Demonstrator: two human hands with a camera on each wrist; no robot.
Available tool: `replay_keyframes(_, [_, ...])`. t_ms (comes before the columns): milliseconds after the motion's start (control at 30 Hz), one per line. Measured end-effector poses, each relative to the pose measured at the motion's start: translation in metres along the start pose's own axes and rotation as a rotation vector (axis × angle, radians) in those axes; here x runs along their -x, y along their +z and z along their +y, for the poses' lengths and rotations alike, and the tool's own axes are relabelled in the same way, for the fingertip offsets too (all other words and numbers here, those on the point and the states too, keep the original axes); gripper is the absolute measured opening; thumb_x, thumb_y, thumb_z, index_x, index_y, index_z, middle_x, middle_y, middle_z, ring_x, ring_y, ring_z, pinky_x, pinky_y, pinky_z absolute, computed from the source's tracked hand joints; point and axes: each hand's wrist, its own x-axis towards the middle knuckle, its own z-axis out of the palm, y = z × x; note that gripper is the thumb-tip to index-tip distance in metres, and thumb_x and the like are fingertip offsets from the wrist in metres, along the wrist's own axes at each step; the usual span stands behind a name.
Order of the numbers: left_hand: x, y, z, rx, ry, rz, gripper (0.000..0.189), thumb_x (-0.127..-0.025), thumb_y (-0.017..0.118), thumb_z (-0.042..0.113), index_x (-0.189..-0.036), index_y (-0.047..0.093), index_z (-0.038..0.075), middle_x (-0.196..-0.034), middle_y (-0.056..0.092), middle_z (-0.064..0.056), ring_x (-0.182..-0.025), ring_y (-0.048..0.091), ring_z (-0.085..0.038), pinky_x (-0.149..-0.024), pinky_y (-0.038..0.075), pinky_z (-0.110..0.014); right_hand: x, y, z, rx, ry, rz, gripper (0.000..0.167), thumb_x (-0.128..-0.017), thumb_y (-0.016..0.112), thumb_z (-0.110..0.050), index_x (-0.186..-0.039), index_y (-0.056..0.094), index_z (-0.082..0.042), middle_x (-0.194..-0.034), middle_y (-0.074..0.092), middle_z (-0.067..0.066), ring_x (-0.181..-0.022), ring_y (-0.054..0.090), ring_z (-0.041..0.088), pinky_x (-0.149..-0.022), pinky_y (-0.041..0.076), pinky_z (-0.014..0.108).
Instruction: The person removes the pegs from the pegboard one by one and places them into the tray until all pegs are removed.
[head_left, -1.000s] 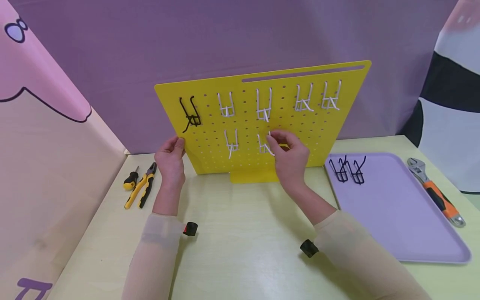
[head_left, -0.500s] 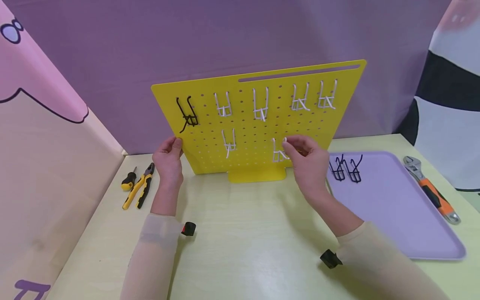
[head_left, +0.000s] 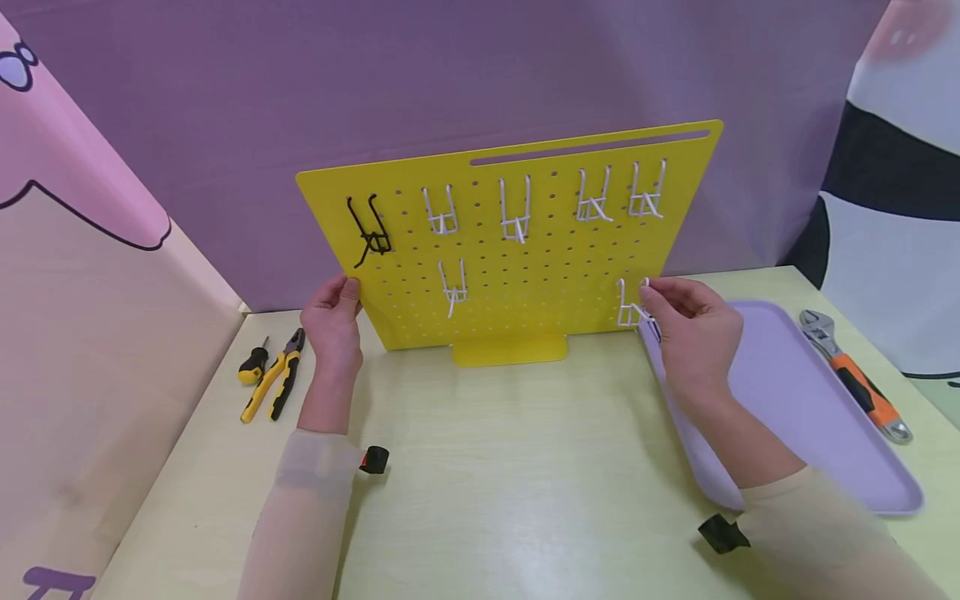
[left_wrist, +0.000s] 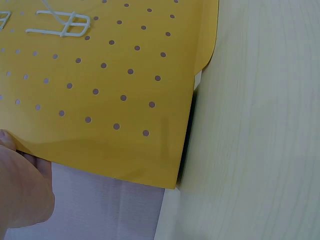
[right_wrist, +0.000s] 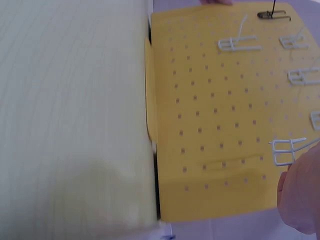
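A yellow pegboard (head_left: 510,287) stands tilted on the table, its left edge gripped by my left hand (head_left: 332,325). In the left wrist view, part of that left hand (left_wrist: 22,185) shows at the board's edge. My right hand (head_left: 693,342) pinches a white wire pegboard hook (head_left: 628,312) before the board's lower right corner. The same white hook (right_wrist: 283,152) appears in the right wrist view, partly covered by the fingers. One black hook (head_left: 372,240) and several white hooks (head_left: 515,225) hang on the board, mostly along its upper part.
A lilac tray (head_left: 806,417) lies at the right; my right hand covers most of its far left corner, where a bit of black wire shows. Beyond it rests an adjustable wrench (head_left: 858,379). At the left lie pliers (head_left: 277,375) and a stubby screwdriver (head_left: 253,365).
My right hand has carried the white hook from the lower middle of the board to the right, off its place there. The left hand keeps its grip on the board's edge.
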Motion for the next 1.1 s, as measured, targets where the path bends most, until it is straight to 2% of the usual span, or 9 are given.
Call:
replay_keyframes(200, [0.000, 0.000, 0.000, 0.002, -0.004, 0.001, 0.028, -0.092, 0.072, 0.017, -0.116, 0.075, 0.003, -0.108, 0.070, -0.008, -0.101, 0.067, -0.020, -0.094, 0.055, -0.030, -0.009, -0.024, -0.001, 0.200, 0.028, 0.035, 0.030, -0.090, 0.080, -0.027, -0.112, 0.076, -0.008, -0.096, 0.072, -0.007, -0.088, 0.064, 0.009, -0.077, 0.051, 0.012])
replay_keyframes(300, [-0.001, 0.000, 0.000, 0.001, -0.003, 0.000, 0.028, -0.092, 0.072, 0.018, -0.116, 0.075, 0.003, -0.108, 0.070, -0.008, -0.102, 0.067, -0.020, -0.094, 0.055, -0.029, -0.014, -0.035, -0.002, 0.241, 0.060, 0.045, 0.034, -0.090, 0.077, -0.033, -0.117, 0.075, -0.012, -0.102, 0.071, -0.006, -0.093, 0.063, 0.009, -0.081, 0.050, 0.011])
replay_keyframes(567, [-0.001, 0.000, 0.000, 0.000, -0.001, 0.004, 0.027, -0.092, 0.073, 0.017, -0.115, 0.075, 0.003, -0.108, 0.069, -0.008, -0.102, 0.067, -0.020, -0.094, 0.055, -0.030, -0.030, -0.064, -0.003, 0.269, 0.094, 0.087, 0.037, -0.091, 0.076, -0.035, -0.121, 0.074, -0.012, -0.102, 0.070, -0.008, -0.093, 0.064, 0.007, -0.082, 0.049, 0.010])
replay_keyframes(833, [0.000, 0.000, 0.000, 0.001, 0.006, 0.009, 0.029, -0.091, 0.073, 0.018, -0.116, 0.075, 0.003, -0.105, 0.069, -0.007, -0.099, 0.068, -0.019, -0.093, 0.055, -0.030, -0.045, -0.088, 0.002, 0.283, 0.162, 0.131, 0.042, -0.087, 0.078, -0.042, -0.122, 0.075, -0.019, -0.102, 0.069, -0.011, -0.092, 0.063, 0.004, -0.077, 0.049, 0.006])
replay_keyframes(1000, [0.000, 0.000, -0.001, 0.004, -0.004, 0.014, 0.029, -0.091, 0.073, 0.018, -0.115, 0.075, 0.003, -0.105, 0.069, -0.007, -0.099, 0.068, -0.019, -0.093, 0.055, -0.030, -0.055, -0.100, 0.009, 0.313, 0.195, 0.128, 0.044, -0.087, 0.077, -0.041, -0.125, 0.073, -0.019, -0.102, 0.067, -0.013, -0.089, 0.062, 0.002, -0.073, 0.048, 0.005])
replay_keyframes(1100, [0.000, 0.000, -0.002, -0.002, -0.005, 0.014, 0.029, -0.091, 0.073, 0.018, -0.115, 0.075, 0.004, -0.106, 0.069, -0.007, -0.100, 0.068, -0.019, -0.093, 0.055, -0.029, -0.062, -0.106, 0.013, 0.338, 0.225, 0.096, 0.045, -0.090, 0.076, -0.038, -0.129, 0.071, -0.017, -0.102, 0.065, -0.015, -0.089, 0.062, 0.000, -0.074, 0.048, 0.005])
